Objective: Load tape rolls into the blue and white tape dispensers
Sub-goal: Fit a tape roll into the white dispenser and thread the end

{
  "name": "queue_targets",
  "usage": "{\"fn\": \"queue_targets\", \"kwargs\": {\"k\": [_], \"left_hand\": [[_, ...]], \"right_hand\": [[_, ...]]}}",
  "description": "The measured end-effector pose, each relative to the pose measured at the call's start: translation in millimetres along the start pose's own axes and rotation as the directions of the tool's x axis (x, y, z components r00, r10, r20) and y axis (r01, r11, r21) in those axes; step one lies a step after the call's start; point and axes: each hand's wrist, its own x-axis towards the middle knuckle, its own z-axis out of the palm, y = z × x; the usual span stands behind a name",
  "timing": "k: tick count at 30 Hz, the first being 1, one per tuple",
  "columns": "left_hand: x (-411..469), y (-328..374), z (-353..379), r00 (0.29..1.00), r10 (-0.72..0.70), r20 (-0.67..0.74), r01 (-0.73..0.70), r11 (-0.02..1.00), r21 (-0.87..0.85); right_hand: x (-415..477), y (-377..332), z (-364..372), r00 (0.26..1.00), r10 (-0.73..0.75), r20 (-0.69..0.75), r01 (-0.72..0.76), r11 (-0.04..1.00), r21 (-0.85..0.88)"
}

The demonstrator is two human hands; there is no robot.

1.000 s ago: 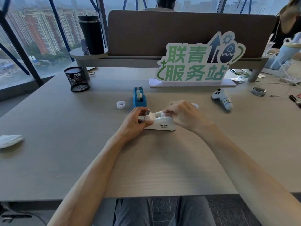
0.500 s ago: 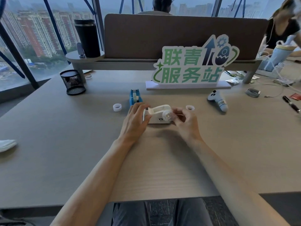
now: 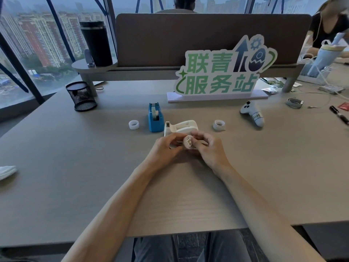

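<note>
The white tape dispenser sits on the desk with its roll bay showing nothing in it. Just in front of it, my left hand and my right hand together pinch a small white tape roll on its spool, held a little above the desk. The blue tape dispenser stands to the left, with a tape roll seated in it. A loose white tape roll lies left of the blue one. Another loose roll lies to the right of the white dispenser.
A black mesh pen cup stands at the back left. A green and white sign lines the back, with a white game controller to its right. A black marker and cables lie at the far right. A person sits there.
My right hand lifted the roll and spool out of the white dispenser toward me. My left hand let go of the dispenser body and joined it on the roll.
</note>
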Motion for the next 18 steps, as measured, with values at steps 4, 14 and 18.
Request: {"fn": "queue_targets", "kwargs": {"k": [4, 14, 18], "left_hand": [[1.1, -2.6, -1.0, 1.000, -0.028, -0.003, 0.028, 1.000, 0.007], [2.6, -3.4, 1.8, 0.997, -0.051, -0.064, 0.053, 0.998, 0.031], [1.7, -3.0, 1.3, 0.997, -0.051, -0.055, 0.053, 0.998, 0.041]], "right_hand": [[0.5, 2.6, 0.0, 0.999, -0.041, -0.005, 0.040, 0.994, -0.101], [-5.6, 1.4, -23.4, 0.975, -0.212, -0.069, 0.153, 0.863, -0.482], [-1.3, 7.2, -29.1, 0.980, -0.192, -0.058, 0.118, 0.784, -0.610]]}}
